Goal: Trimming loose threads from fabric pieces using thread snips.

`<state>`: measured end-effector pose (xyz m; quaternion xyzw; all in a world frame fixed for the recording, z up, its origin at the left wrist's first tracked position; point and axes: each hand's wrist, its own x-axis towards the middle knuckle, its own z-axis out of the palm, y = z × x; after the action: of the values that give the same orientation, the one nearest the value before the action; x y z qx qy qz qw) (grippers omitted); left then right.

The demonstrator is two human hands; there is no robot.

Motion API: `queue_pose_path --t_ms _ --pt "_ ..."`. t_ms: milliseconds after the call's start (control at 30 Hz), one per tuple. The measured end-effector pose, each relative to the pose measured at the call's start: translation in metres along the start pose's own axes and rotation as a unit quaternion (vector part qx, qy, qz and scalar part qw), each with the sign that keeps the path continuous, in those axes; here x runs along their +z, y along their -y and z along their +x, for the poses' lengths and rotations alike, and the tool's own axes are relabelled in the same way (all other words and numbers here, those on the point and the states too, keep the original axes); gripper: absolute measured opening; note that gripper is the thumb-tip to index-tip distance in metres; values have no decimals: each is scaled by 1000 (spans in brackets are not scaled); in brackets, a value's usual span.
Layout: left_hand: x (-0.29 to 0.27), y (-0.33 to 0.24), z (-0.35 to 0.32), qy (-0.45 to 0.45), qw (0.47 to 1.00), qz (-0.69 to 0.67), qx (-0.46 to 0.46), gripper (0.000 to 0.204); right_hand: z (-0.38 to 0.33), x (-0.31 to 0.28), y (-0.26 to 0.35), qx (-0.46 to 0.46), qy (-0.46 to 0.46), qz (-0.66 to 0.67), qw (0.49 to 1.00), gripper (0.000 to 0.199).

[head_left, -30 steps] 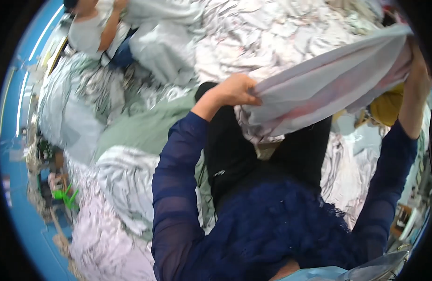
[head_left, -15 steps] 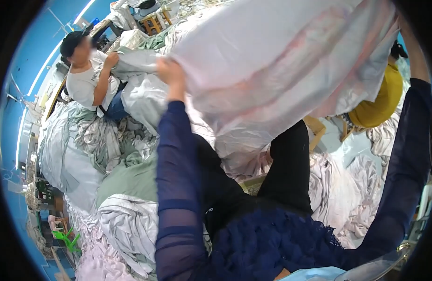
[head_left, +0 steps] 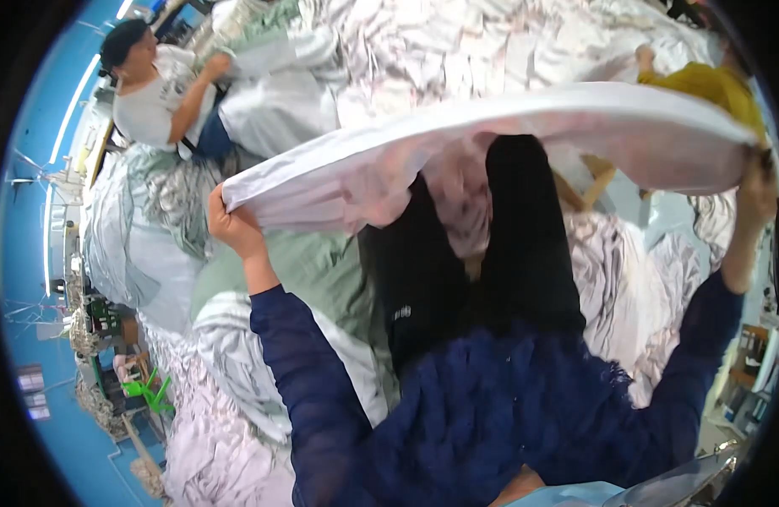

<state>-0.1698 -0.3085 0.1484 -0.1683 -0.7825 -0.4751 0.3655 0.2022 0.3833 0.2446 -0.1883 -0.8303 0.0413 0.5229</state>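
Heaped pale fabric all round; left hand and right hand each clenched on pale sheet, stretched overhead between them; best keep corners pinched, tension even

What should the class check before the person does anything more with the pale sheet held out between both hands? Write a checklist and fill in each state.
1. Left hand grips one corner of the pale sheet: ok.
2. Right hand grips the far end: ok, though its fingers are partly hidden at the rim.
3. Sheet lifted off the person's lap: ok; a pink fold hangs under its middle.
4. Sheet stretched flat: not ok; it bows upward.
5. Co-worker in a white top apart from the sheet: ok.
6. Sheet's underside free of snags: cannot tell.
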Motion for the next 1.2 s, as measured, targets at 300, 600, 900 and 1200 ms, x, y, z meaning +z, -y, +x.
queue_pose_path --t_ms 300,600,900,1200 --pt "-10 67 -171 345 884 271 -161 22 -293 62 25 323 251 146 901 15" --pt "41 -80 -173 416 793 -108 -432 22 -331 65 15 415 207 170 870 16" --pt "176 -126 -234 171 413 -457 -769 48 -335 73 9 437 199 171 860 16" --pt "210 -137 -244 167 417 -489 -748 36 -281 84 97 325 234 113 909 21"
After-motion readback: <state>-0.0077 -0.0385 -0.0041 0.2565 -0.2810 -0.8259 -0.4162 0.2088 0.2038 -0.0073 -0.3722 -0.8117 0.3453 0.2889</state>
